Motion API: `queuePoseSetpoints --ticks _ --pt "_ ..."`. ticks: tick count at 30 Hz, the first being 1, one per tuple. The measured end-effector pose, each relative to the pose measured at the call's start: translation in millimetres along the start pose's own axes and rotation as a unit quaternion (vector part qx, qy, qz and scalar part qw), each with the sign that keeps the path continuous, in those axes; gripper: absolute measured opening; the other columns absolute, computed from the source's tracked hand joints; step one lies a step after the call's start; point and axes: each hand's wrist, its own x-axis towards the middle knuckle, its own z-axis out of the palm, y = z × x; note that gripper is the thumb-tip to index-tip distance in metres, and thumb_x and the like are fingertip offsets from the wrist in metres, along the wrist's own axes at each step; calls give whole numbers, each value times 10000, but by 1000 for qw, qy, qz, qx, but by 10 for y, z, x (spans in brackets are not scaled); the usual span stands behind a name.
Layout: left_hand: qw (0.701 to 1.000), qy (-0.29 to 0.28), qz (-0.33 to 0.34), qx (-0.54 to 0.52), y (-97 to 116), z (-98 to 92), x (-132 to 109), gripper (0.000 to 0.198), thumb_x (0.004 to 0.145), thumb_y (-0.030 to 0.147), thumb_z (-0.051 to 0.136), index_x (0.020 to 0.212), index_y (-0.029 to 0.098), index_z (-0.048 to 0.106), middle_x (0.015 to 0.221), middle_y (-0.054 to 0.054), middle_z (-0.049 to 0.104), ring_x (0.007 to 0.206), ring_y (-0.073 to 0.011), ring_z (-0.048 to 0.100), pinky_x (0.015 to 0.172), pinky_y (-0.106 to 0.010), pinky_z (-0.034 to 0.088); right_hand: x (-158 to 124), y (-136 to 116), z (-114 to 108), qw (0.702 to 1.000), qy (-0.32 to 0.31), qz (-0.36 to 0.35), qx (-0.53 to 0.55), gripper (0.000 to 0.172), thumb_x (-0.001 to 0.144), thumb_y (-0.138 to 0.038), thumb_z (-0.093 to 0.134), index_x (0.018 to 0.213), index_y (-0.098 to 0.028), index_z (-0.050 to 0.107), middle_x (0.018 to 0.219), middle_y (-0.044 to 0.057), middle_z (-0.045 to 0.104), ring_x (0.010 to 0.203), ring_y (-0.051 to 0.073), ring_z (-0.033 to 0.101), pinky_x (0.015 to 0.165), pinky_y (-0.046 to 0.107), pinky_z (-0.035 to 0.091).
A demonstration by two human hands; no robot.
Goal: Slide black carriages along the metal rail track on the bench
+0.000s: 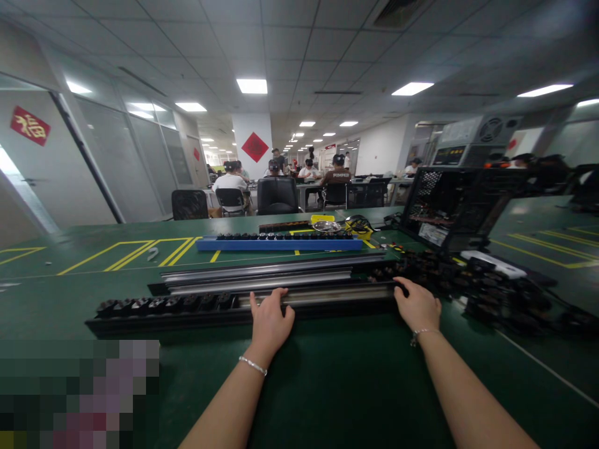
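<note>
A long black rail [163, 323] lies across the green table, with a row of small dark parts [161, 304] seated in its left portion. My left hand [271, 321] rests on the rail near its middle, just right of the last part, fingers apart and holding nothing. At the rail's right end is my right hand [418, 307], its thumb and a finger at the rail's end; whether something small is between them cannot be made out. Behind this rail lie further black and silver rails [276, 269]. A pile of dark parts [496, 290] sits right of my right hand.
Farther back are a blue rail [281, 244] with small parts, a silver dish [326, 227], a yellow item [359, 231] and an open black computer case [456, 209]. A white device [493, 264] lies at the right. People sit at distant tables beyond chairs [277, 196].
</note>
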Motion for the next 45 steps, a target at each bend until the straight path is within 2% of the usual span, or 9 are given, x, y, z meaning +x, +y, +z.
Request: queuePoseSetpoints --ticks 7,12,24,31,36,45 --pt "1000 4 6 -1 -15 8 0 322 774 226 455 1090 251 505 939 -9 688 922 -191 617 1107 -568 53 21 17 -30 1000 16 16 0 435 833 -324 347 1203 -262 566 1157 82 606 1056 268 521 877 437 391" --pt "1000 0 1 -2 -2 -3 -5 330 771 221 459 1097 253 502 950 -11 687 928 -193 614 1109 -564 44 68 91 -20 999 29 44 0 502 818 -353 382 1298 -246 482 1029 110 633 959 272 559 812 414 422" --pt "1000 -3 -1 -9 0 -6 -5 318 777 226 446 1089 251 501 938 -10 682 917 -193 615 1110 -558 28 124 153 -19 997 45 60 -3 421 781 -374 412 1130 -239 606 952 98 625 985 278 529 830 419 410" --pt "1000 0 0 -6 -7 3 -4 327 769 231 451 1091 250 508 914 -3 678 907 -185 612 1112 -555 34 169 207 -11 996 22 57 57 425 747 -393 445 1104 -221 597 975 79 630 927 247 557 834 347 413" --pt "1000 -4 -1 -1 -5 7 -4 324 774 235 451 1093 252 503 919 -7 679 911 -188 610 1107 -563 35 204 238 -1 995 6 72 71 410 734 -411 456 1079 -244 601 1021 70 620 914 248 567 783 340 423" --pt "1000 1 3 2 -20 19 -3 326 772 232 448 1091 251 508 956 -7 682 919 -186 615 1110 -561 37 262 254 32 992 16 108 67 383 710 -398 492 1047 -258 609 1003 61 619 827 225 569 679 320 417"
